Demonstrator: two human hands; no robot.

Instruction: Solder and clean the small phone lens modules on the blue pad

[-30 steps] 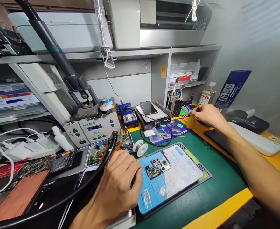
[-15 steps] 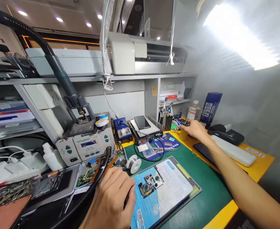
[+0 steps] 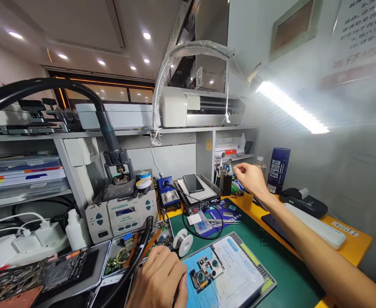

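My left hand (image 3: 162, 278) is closed at the bottom middle, its fingers curled; a dark gap shows by the thumb, and what it may hold is hidden. Just right of it, a phone camera module (image 3: 202, 276) lies on a blue-and-white packaged pad (image 3: 236, 267). My right hand (image 3: 250, 177) is raised at the back right with fingertips pinched together; I cannot make out anything in them. Close by on its left stands a dark tool holder (image 3: 225, 184) with several tools. A clear bottle (image 3: 260, 163) is partly hidden behind the hand.
A solder wire spool (image 3: 183, 243), a black hose (image 3: 145, 239) and a rework station (image 3: 124, 218) are left of the pad. Tweezers (image 3: 223, 221) lie behind it on the green mat (image 3: 252, 239). A blue canister (image 3: 278, 170) stands at right, under a bright lamp (image 3: 292, 107).
My view has tilted upward. The right hand has lifted from beside the bottle and shifted left, closer to the tool holder. My left hand stays curled beside the pad.
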